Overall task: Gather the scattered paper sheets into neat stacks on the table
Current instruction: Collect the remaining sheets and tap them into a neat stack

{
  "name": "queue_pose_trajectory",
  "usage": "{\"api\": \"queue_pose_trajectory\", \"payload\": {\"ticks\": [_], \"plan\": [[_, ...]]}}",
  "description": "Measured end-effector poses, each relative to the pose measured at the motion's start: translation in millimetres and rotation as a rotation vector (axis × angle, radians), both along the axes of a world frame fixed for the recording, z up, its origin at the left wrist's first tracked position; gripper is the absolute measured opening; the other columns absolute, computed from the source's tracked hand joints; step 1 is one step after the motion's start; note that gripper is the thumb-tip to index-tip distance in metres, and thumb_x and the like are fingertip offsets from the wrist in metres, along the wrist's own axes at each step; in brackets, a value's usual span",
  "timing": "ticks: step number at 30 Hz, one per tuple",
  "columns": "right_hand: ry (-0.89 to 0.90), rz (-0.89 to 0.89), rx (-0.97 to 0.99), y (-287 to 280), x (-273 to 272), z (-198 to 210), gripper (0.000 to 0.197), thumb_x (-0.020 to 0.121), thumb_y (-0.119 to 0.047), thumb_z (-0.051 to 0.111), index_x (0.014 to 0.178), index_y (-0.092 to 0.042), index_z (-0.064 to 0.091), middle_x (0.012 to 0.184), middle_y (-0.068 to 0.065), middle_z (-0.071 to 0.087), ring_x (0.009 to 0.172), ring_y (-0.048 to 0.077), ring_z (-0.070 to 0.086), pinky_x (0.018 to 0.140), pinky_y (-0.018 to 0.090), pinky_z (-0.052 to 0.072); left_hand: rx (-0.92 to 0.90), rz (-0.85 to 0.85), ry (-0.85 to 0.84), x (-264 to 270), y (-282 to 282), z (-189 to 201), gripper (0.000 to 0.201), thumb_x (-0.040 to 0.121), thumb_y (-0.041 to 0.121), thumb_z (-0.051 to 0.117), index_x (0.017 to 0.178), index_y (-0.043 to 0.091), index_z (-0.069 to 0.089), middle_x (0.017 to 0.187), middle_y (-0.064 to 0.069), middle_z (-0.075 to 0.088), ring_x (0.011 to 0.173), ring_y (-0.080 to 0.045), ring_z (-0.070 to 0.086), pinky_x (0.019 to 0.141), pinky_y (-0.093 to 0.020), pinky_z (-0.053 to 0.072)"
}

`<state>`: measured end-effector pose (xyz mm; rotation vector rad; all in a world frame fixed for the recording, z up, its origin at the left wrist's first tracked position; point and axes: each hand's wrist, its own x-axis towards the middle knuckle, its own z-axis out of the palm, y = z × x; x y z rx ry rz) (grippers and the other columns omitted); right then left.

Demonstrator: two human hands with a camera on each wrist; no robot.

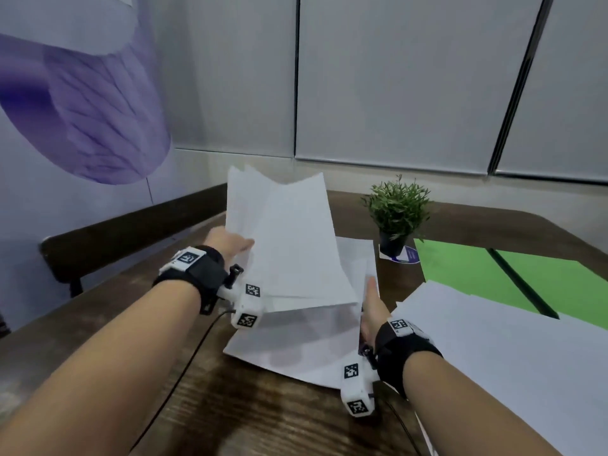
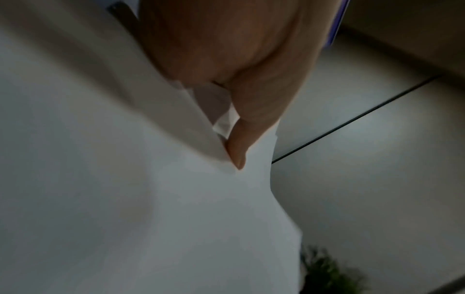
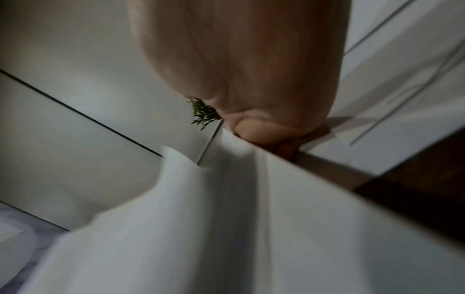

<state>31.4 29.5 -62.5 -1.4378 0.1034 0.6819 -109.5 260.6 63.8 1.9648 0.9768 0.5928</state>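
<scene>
Loose white sheets (image 1: 513, 350) seen at near right table (image 1: 98, 373) edge, unsquared. Uneven bundle of sheets (image 1: 289, 245) pinched by left hand (image 1: 227, 243), lifted mid-table; steadied by right hand (image 1: 373, 307), fingers straight. Green sheets (image 1: 467, 268) ungathered. Task judged partway.

White paper sheets (image 1: 289, 245) are lying beside green sheets (image 1: 467, 271) on a dark brown wood-grain surface (image 1: 230, 416); the green plant (image 1: 398, 205) is sitting in a black pot (image 1: 393, 244).
</scene>
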Motion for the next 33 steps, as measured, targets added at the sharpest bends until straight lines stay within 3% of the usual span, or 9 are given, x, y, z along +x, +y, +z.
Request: {"api": "queue_pose_trajectory", "payload": {"ticks": [2, 4, 7, 8, 12, 18, 23, 27, 33], "plan": [[-0.015, 0.023, 0.053, -6, -5, 8, 0.063, 0.083, -0.078, 0.039, 0.098, -0.021, 0.061, 0.084, 0.005, 0.071, 0.086, 0.030, 0.064, 0.080, 0.040, 0.052, -0.005, -0.039, 0.285, 3, -11, -30, 0.056, 0.090, 0.028, 0.065, 0.131, -0.006, 0.049, 0.132, -0.014, 0.055, 0.120, -0.029, 0.054, 0.092, -0.030, 0.045], [-0.103, 0.110, -0.025, -6, -11, 13, 0.057, 0.083, -0.070, 0.050, 0.102, -0.017, 0.063, 0.092, 0.007, 0.071, 0.095, 0.029, 0.064, 0.092, 0.042, 0.050, -0.017, -0.078, 0.468, 6, -14, -58, 0.061, 0.088, 0.034, 0.066, 0.132, -0.005, 0.048, 0.133, -0.014, 0.055, 0.119, -0.028, 0.055, 0.095, -0.032, 0.046], [-0.300, 0.332, -0.295, 2, 25, -29, 0.113, 0.042, -0.065, 0.084, 0.134, -0.008, 0.051, 0.126, 0.008, 0.062, 0.115, 0.027, 0.059, 0.103, 0.041, 0.046, 0.009, -0.152, 0.613, 4, -19, -81, 0.064, 0.088, 0.040, 0.065, 0.134, 0.000, 0.049, 0.134, -0.010, 0.055, 0.122, -0.025, 0.053, 0.100, -0.030, 0.044], [-0.353, 0.394, -0.373, 5, 29, -34, 0.109, 0.048, -0.052, 0.084, 0.139, -0.006, 0.045, 0.130, 0.009, 0.059, 0.116, 0.028, 0.058, 0.100, 0.039, 0.047, -0.008, -0.160, 0.608, 4, -18, -86, 0.064, 0.087, 0.041, 0.066, 0.134, 0.000, 0.049, 0.133, -0.010, 0.055, 0.122, -0.025, 0.053, 0.101, -0.031, 0.044], [-0.470, 0.360, -0.354, -6, -14, 11, 0.058, 0.087, -0.001, 0.060, 0.139, -0.002, 0.034, 0.126, 0.015, 0.056, 0.116, 0.030, 0.056, 0.094, 0.032, 0.048, -0.215, -0.141, 0.387, 3, -14, -97, 0.066, 0.078, 0.045, 0.074, 0.124, 0.000, 0.056, 0.124, -0.013, 0.061, 0.114, -0.031, 0.057, 0.092, -0.032, 0.046], [-0.642, 0.314, -0.070, -18, -3, 39, 0.063, 0.067, -0.023, 0.065, 0.127, -0.025, 0.048, 0.119, 0.003, 0.067, 0.105, 0.023, 0.066, 0.096, 0.048, 0.051, -0.359, -0.027, -0.181, -4, -11, -77, 0.107, 0.057, 0.068, 0.078, 0.136, 0.008, 0.040, 0.129, -0.008, 0.057, 0.112, -0.031, 0.058, 0.095, -0.041, 0.046], [-0.718, 0.137, 0.131, -60, -15, 93, 0.061, 0.069, -0.012, 0.058, 0.130, -0.010, 0.049, 0.119, 0.013, 0.066, 0.108, 0.030, 0.064, 0.094, 0.048, 0.051, -0.306, -0.164, -0.685, 0, -62, -22, 0.063, 0.076, 0.032, 0.079, 0.123, 0.009, 0.044, 0.113, -0.003, 0.063, 0.105, -0.021, 0.064, 0.088, -0.038, 0.052], [-0.776, -0.035, 0.179, -101, -18, 123, 0.040, 0.074, -0.004, 0.059, 0.109, -0.022, 0.057, 0.108, 0.010, 0.068, 0.097, 0.027, 0.066, 0.089, 0.043, 0.054, -0.242, -0.317, -0.845, 15, -122, 9, 0.049, 0.084, 0.015, 0.071, 0.124, 0.017, 0.042, 0.115, -0.002, 0.065, 0.105, -0.015, 0.065, 0.093, -0.038, 0.051], [-0.859, -0.144, 0.127, -174, -12, 144, 0.034, 0.084, 0.006, 0.057, 0.099, -0.024, 0.058, 0.093, 0.000, 0.068, 0.080, 0.017, 0.065, 0.074, 0.030, 0.054, -0.169, -0.505, -0.857, 44, -217, 16, 0.049, 0.082, 0.030, 0.074, 0.122, 0.019, 0.047, 0.117, 0.002, 0.066, 0.109, -0.012, 0.063, 0.097, -0.036, 0.049]]}}
